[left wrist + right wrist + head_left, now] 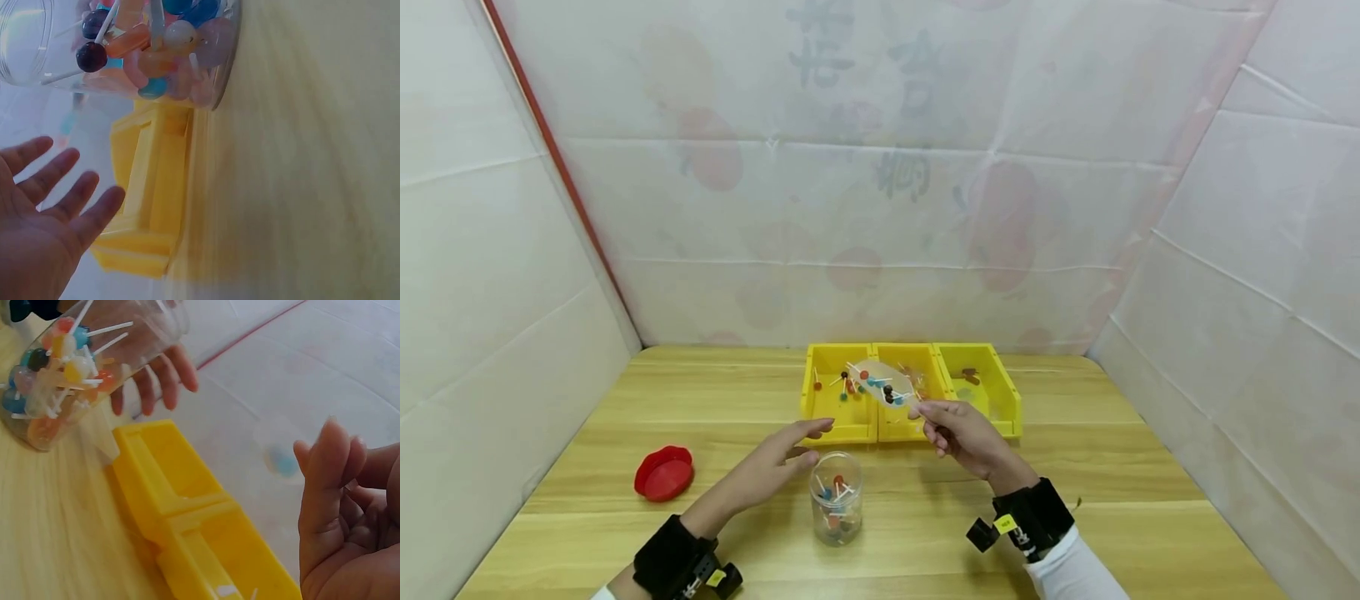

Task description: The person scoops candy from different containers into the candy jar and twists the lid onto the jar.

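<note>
My right hand pinches the handle end of a translucent scoop above the yellow bins. Several small lollipops with red, blue and dark heads lie on it. In the right wrist view, thumb and fingers press together, and the scoop barely shows. Near the table's front stands a clear jar, upright and partly filled with lollipops. My left hand reaches out beside the jar's rim, fingers extended and holding nothing; the left wrist view shows its spread fingers.
Three joined yellow bins stand at the back. Loose lollipops lie in the left one and brown pieces in the right one. A red scalloped lid rests on the wooden table at left. White sheeting surrounds the table.
</note>
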The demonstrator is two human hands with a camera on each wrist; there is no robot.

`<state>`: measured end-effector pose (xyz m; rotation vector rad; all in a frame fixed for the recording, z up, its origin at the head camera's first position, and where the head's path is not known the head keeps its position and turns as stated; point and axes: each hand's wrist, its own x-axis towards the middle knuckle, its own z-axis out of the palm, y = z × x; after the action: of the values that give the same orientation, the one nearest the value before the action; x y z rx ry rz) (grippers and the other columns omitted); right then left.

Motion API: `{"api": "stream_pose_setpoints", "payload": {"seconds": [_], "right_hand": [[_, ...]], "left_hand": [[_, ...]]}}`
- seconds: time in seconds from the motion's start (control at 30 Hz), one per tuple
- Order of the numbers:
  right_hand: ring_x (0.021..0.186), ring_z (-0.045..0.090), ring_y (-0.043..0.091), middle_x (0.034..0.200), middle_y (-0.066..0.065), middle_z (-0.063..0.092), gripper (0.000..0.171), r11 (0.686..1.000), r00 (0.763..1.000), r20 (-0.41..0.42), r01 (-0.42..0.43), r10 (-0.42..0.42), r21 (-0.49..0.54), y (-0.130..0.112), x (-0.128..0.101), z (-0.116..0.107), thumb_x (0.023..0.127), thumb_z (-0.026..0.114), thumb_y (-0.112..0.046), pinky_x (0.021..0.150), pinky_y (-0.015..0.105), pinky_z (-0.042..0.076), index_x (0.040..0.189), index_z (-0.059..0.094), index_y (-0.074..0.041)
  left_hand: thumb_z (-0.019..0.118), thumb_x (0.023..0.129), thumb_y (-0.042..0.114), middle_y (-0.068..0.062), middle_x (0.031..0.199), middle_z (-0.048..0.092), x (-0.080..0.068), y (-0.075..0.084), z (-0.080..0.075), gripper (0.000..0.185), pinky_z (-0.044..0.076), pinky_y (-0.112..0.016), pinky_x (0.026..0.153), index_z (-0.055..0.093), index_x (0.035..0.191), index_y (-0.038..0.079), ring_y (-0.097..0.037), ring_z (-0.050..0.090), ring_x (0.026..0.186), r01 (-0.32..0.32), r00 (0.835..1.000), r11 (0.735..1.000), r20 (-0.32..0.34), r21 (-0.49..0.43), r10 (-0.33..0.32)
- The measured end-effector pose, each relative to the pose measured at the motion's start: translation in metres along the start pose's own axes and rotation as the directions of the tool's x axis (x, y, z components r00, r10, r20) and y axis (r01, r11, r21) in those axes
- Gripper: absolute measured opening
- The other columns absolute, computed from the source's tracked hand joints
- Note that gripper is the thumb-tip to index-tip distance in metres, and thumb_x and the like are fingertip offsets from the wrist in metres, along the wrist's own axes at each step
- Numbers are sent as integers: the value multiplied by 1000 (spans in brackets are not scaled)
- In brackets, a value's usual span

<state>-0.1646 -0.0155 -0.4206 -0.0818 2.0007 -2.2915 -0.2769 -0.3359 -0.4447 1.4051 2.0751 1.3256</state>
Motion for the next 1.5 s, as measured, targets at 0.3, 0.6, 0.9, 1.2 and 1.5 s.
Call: {"api": "stream_pose_setpoints", "payload": {"seconds": [0.3, 0.6, 0.9, 1.2, 1.5], "right_hand": [[53, 49, 4, 70, -1, 58, 34, 999, 999, 44, -20, 21, -27, -12, -7, -6, 104, 50, -27, 52, 17, 49, 112, 68, 1], [51, 45, 4, 67, -3, 57, 34, 998, 993, 114, -13, 20, -60, -17, -10, -13, 105, 47, -26, 50, 16, 49, 108, 69, -1], [51, 44, 3, 67, -4, 55, 32, 999, 981, 191, -16, 25, -51, -20, -15, -21, 107, 43, -23, 49, 16, 48, 107, 69, -4], [49, 45, 1, 66, -5, 55, 32, 998, 966, 259, 4, 11, -61, -26, -19, -26, 107, 40, -17, 46, 15, 47, 106, 69, -3], [46, 43, 2, 63, -5, 55, 32, 998, 951, 305, -27, 46, -63, -28, -21, -25, 107, 41, -15, 45, 16, 46, 102, 68, 0]], "left_hand": [[47, 105, 15, -20, 146, 44, -1, 0, 4, 48, 45, -42, 101, 36, 150, 2, -31, 47, 130, -62, 989, 987, 126, -149, 81], [56, 95, 51, -4, 146, 48, -2, -1, 9, 68, 44, -44, 101, 38, 151, 17, -24, 49, 128, -66, 971, 974, 212, -218, 113], [77, 86, 25, -8, 136, 56, 1, 2, 13, 64, 45, -36, 100, 47, 142, 18, -28, 53, 123, -7, 966, 973, 252, -232, 67], [77, 86, 27, 7, 133, 57, 0, 5, 15, 60, 47, -39, 96, 49, 139, 27, -17, 55, 120, 7, 982, 992, 186, -128, 17], [78, 86, 27, 6, 133, 58, 0, 6, 14, 60, 48, -37, 97, 50, 138, 24, -18, 55, 120, 35, 982, 990, 188, -136, -9]]}}
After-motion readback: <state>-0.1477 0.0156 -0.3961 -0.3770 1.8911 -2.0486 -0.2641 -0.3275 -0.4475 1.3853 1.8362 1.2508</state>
